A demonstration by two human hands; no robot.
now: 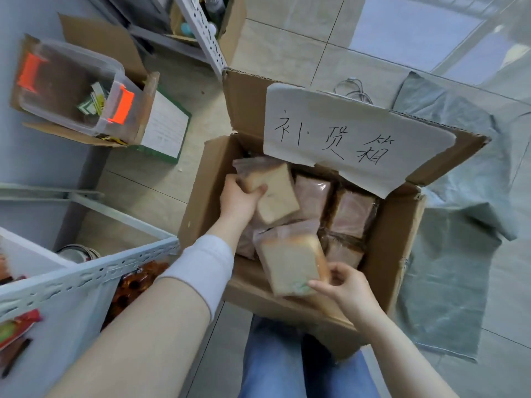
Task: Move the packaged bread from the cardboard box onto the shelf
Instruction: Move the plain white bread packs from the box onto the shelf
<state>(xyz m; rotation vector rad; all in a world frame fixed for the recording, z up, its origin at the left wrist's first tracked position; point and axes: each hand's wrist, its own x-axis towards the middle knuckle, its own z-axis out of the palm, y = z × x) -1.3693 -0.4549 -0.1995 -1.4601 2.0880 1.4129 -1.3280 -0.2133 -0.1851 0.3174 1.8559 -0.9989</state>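
Two hands were in the open brown cardboard box [402,239]. Left hand [240,196] had its fingers curled round the far clear-wrapped pack of pale sliced bread [277,196], right hand [344,285] pinched the near clear-wrapped pack [290,262] at its corner. White perforated metal shelf [86,277] stood just left of the box.

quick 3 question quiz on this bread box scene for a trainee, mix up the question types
1. True or false: the left hand grips the far bread package while the right hand grips the near bread package.
2. Where is the handwritten paper sign? A: on the open flap of the cardboard box. B: on the shelf. C: on the floor.
3. Fill in: the clear bin has ____ latches.
Key: 1 true; 2 A; 3 orange
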